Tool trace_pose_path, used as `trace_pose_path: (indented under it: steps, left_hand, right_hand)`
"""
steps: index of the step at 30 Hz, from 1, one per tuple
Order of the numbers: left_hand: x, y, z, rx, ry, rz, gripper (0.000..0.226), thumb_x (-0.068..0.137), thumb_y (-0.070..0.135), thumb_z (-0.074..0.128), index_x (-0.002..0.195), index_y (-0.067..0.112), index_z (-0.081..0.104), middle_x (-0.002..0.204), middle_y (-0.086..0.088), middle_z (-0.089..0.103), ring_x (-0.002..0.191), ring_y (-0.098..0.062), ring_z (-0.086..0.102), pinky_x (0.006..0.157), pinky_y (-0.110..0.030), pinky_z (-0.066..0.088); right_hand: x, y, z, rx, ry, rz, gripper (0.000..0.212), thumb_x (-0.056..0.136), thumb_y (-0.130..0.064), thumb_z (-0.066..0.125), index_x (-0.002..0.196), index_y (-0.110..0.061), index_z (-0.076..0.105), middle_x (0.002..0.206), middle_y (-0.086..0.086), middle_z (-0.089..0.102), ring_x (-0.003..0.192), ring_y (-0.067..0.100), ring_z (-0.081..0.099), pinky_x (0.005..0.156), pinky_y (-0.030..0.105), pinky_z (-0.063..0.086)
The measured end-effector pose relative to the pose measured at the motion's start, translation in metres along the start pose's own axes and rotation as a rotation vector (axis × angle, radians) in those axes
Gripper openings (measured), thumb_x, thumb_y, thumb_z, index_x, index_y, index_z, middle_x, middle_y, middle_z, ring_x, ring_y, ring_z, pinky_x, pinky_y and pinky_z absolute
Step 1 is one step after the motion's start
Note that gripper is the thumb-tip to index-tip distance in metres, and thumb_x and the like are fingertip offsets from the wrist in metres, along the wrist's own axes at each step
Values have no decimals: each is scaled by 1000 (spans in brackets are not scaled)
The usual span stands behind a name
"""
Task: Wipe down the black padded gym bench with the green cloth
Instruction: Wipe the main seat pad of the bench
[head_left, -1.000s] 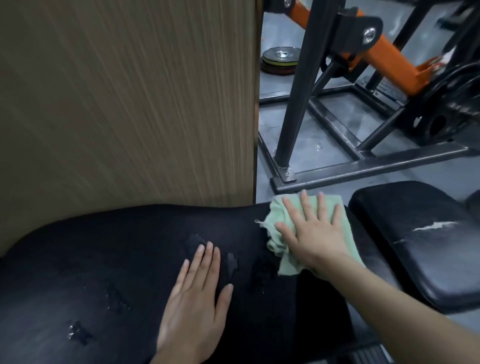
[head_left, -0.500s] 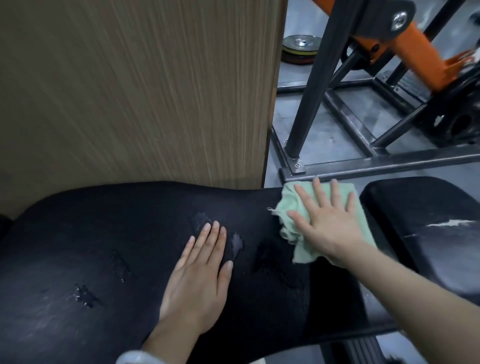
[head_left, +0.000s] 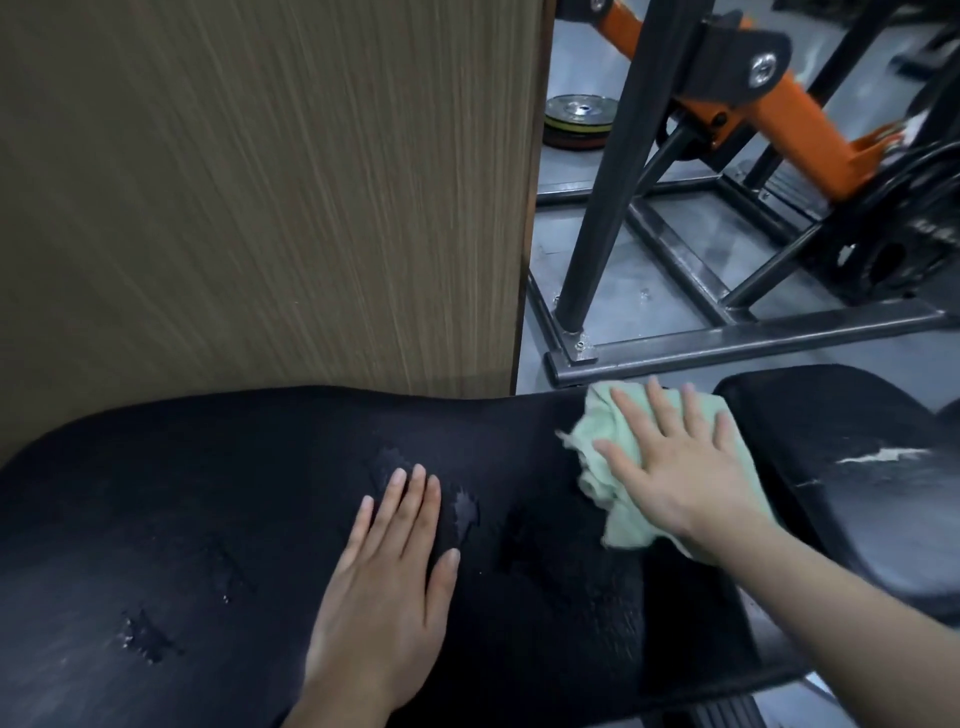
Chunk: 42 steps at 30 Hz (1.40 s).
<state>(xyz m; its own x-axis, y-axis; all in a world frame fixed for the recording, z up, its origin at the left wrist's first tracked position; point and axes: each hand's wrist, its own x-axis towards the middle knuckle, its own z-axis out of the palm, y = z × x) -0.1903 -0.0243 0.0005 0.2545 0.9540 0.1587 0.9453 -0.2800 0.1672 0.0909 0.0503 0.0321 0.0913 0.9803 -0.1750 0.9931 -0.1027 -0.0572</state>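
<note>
At the bench's two o'clock end, the green cloth is pressed flat under the right hand, fingers spread straight. The left hand is laid palm-down mid-pad, its grip open and empty.

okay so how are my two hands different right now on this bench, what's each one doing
The right hand presses the green cloth down with fingers spread; the left hand lies bare on the black bench pad with fingers close together. The right hand works at the pad's far right end, beside the gap to the seat pad; the left hand rests nearer the middle, by worn patches. Both lie flat, palms down.
</note>
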Motion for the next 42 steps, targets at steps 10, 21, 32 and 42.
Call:
trace_pose_path:
  steps: [10,21,32,42]
  left_hand:
    - [-1,-1,-1,-9,0,-24,59,104,43,12,147,7,29,155,-4,28,145,-12,16,113,-33,12]
    - [0,2,0,19,14,-27,61,103,46,11,148,7,29,156,-5,25,146,-12,13,112,-35,13]
    - [-1,2,-4,23,13,-42,62,103,46,11,148,7,26,156,-5,25,146,-14,11,113,-35,11]
    - [-1,2,-2,-16,30,-35,63,102,48,10,150,10,22,159,-4,19,147,-14,8,113,-37,12]
  right_hand:
    - [-23,-31,3,-47,-12,-536,72,77,-78,-9,145,-52,-10,155,-13,-23,143,19,-28,115,46,-14]
    - [0,-55,5,-11,-35,-150,74,82,-74,-3,148,-44,-16,158,-2,-24,142,30,-28,113,56,-16]
    - [-56,-15,14,-66,13,-391,64,92,-72,13,149,-43,22,155,-2,30,144,29,22,109,49,11]
    - [4,-7,0,-23,-35,-25,72,79,-77,-3,145,-50,-17,159,-7,-20,145,25,-23,115,54,-12]
